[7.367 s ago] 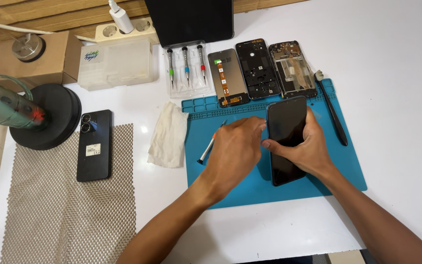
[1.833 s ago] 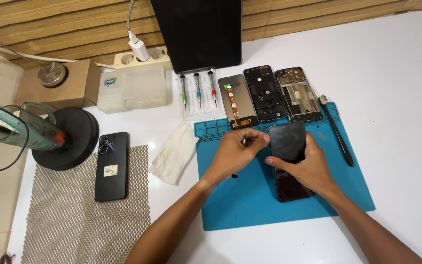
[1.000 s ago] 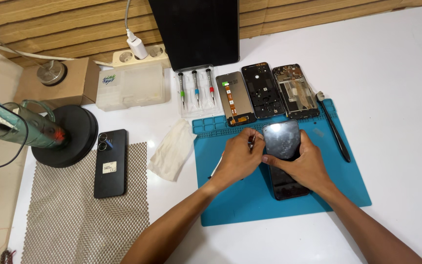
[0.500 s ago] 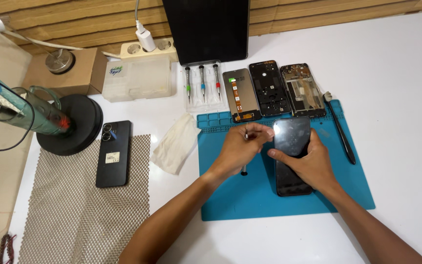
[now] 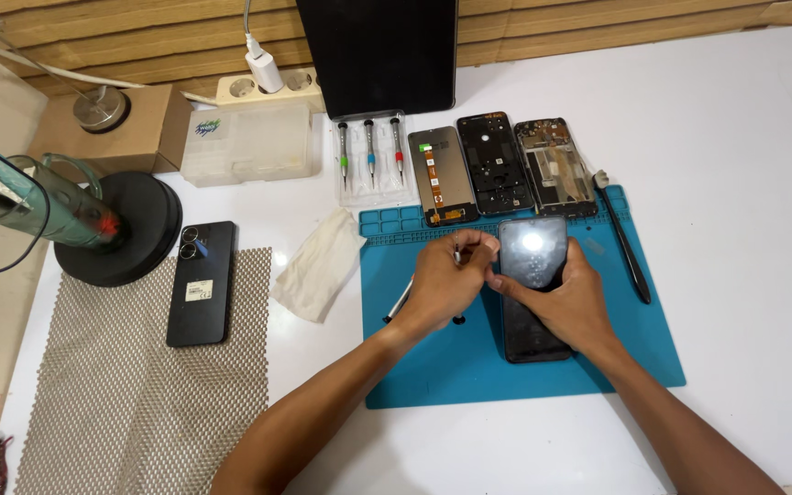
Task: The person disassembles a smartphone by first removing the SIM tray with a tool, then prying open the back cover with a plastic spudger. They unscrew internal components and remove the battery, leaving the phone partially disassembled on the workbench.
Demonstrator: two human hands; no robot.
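little moved in the last half second: left hand [image 5: 442,280] edged a touch nearer the phone [image 5: 533,289], right hand [image 5: 568,298] still pressed over its lower half, same spots on the mat [image 5: 433,367] as a second ago. compared with seven seconds back, shifted from flat, two-handed pressing on the phone to finer work at its top left edge. left hand closed round a thin tool [image 5: 402,298], fingertips bunched at the phone's upper left corner, white handle sticking out below the wrist toward the mat; tip hidden under the fingers, so contact with the phone not certain. right hand spread flat on the phone, fingers apart, thumb along the left edge, pinning it down rather than gripping it. phone lying screen up on the blue mat, near its middle right, glass catching a bright reflection. looks like work along the seam, judged from the hand pose only. beyond the mat's top edge, three phone parts [image 5: 497,165] in a row, a screwdriver set [image 5: 370,160] to their left, a dark stylus-like tool [image 5: 623,243] on the mat's right side. white cloth [image 5: 318,264] just left of the mat, second phone [image 5: 202,282] face down at the edge of a mesh pad [image 5: 139,385], round black stand [image 5: 126,225] beside it on the white tabletop [image 5: 744,165].
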